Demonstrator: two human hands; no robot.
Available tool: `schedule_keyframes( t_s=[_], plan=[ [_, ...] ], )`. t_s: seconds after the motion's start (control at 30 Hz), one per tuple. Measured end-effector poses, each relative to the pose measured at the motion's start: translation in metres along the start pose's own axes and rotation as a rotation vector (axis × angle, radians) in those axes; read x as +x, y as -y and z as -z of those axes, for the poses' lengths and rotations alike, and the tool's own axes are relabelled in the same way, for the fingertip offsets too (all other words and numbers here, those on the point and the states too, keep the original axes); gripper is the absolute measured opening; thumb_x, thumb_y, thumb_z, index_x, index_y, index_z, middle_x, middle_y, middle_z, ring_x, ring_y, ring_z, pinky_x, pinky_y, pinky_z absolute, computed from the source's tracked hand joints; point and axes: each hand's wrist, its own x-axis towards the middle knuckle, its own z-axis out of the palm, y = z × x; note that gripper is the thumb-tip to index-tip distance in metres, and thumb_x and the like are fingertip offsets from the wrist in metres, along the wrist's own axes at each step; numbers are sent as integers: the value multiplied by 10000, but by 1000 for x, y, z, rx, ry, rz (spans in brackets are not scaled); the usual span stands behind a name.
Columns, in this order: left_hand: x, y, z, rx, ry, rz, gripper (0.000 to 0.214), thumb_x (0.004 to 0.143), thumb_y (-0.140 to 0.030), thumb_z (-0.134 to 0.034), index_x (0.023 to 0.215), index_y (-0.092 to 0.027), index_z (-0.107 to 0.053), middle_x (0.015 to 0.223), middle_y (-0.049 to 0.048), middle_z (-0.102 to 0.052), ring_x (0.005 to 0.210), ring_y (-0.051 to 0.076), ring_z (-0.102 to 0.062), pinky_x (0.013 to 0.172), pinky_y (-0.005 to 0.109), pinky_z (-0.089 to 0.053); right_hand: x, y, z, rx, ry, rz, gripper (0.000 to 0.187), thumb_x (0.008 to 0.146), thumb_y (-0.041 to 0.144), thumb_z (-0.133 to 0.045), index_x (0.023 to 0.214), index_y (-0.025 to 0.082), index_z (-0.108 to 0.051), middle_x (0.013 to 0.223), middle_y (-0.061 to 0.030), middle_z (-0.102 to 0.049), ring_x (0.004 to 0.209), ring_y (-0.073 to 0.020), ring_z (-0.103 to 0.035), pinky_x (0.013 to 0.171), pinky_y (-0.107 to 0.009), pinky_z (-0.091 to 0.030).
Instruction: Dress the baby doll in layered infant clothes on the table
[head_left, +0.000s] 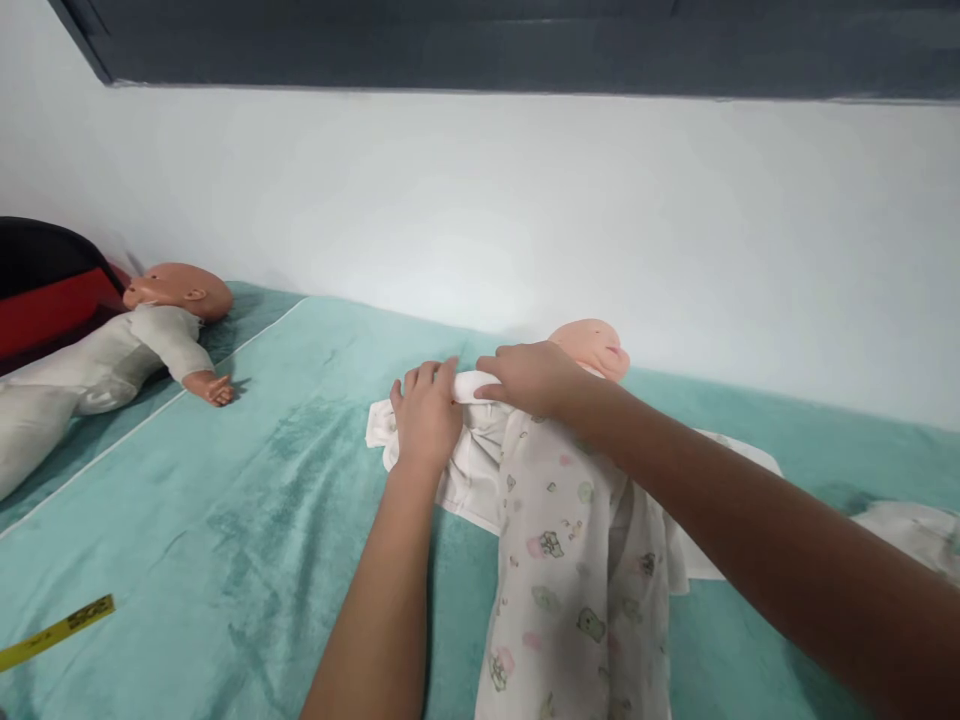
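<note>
A baby doll lies on its back, its pink head (592, 346) partly behind my right hand. Under and around it is a white baby shirt (474, 470), spread out to both sides. Printed cloth (559, 570) with small bears covers the doll's body and runs toward me. My left hand (429, 415) is curled over the shirt's left sleeve, whose end sticks out beyond the fingers. My right hand (529, 380) pinches a rolled white part between the hands, by the doll's shoulder. Whether the doll's arm is inside that roll is hidden.
A second doll (112, 355) in a white cloth body lies at the left, beside a red and black item (52, 300). A yellow strip (56, 632) is on the green blanket (300, 540). White cloth (911, 530) lies at the right. A white wall stands behind.
</note>
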Motion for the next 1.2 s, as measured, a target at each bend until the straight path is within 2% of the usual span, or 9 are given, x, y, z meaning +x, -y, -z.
schedule_keyframes(
  t_s=[0.17, 0.33, 0.53, 0.67, 0.83, 0.93, 1.03, 1.13, 1.2],
  plan=[
    [6, 12, 5, 41, 54, 52, 363, 859, -144, -465, 1137, -291, -647, 1135, 52, -688, 1125, 282, -565, 945, 426, -417, 11, -2, -14, 216, -75, 14, 313, 964, 496, -451, 1073, 263, -629, 1027, -59, -697, 885, -233, -636, 696, -320, -415],
    [7, 14, 5, 62, 28, 201, 374, 818, -112, -461, 1087, -281, -658, 1115, 60, -691, 1152, 309, -536, 911, 439, -419, -23, -27, -31, 525, -317, -93, 282, 967, 324, -427, 1070, 254, -680, 1182, -40, -697, 1071, -244, -623, 850, -358, -463],
    [6, 11, 4, 121, 80, 232, 374, 804, -111, -459, 1110, -241, -631, 1156, 95, -678, 1169, 339, -528, 984, 500, -395, -100, -50, -111, 668, -729, -349, 342, 987, 308, -388, 1236, 270, -619, 1277, -56, -654, 1153, -252, -599, 953, -404, -467],
    [8, 10, 1, 165, 132, 227, 394, 814, -109, -433, 1157, -213, -597, 1224, 131, -646, 1207, 362, -516, 1007, 533, -399, -127, -63, -147, 405, -706, -472, 438, 908, 164, -405, 1297, 229, -595, 1297, -88, -649, 1191, -309, -568, 1016, -489, -407],
    [6, 2, -3, 208, 113, 237, 445, 825, -104, -402, 1235, -175, -562, 1311, 179, -590, 1290, 395, -470, 1069, 665, -331, -126, -74, -144, 439, -690, -606, 455, 858, 101, -396, 1221, 226, -641, 1226, -80, -683, 1090, -284, -623, 929, -435, -446],
    [-4, -13, 5, 177, 28, 163, 536, 812, -64, -377, 1315, -178, -525, 1420, 172, -523, 1398, 376, -385, 1136, 745, -159, -123, -76, -139, 481, -681, -671, 435, 861, 127, -416, 1227, 209, -635, 1226, -98, -682, 1089, -295, -625, 914, -434, -442],
    [-21, -43, 22, -36, -59, 0, 514, 835, -95, -393, 1313, -205, -546, 1445, 115, -522, 1399, 291, -419, 1196, 568, -277, -125, -79, -137, 530, -644, -767, 422, 877, 183, -442, 1267, 192, -605, 1217, -115, -687, 1096, -312, -622, 892, -427, -441],
    [-36, -88, 31, -255, 97, -239, 365, 920, -240, -415, 1225, -241, -616, 1350, 54, -611, 1276, 232, -546, 1105, 405, -441, -128, -85, -135, 573, -579, -810, 393, 897, 231, -448, 1256, 200, -605, 1191, -111, -699, 1080, -316, -629, 874, -418, -437],
    [-39, -120, 28, -206, 248, -443, 338, 954, -300, -414, 1195, -228, -639, 1300, 50, -644, 1240, 225, -564, 1104, 392, -430, -131, -90, -135, 612, -554, -817, 376, 902, 241, -447, 1240, 214, -611, 1185, -101, -704, 1067, -308, -633, 854, -407, -440]
  ],
)
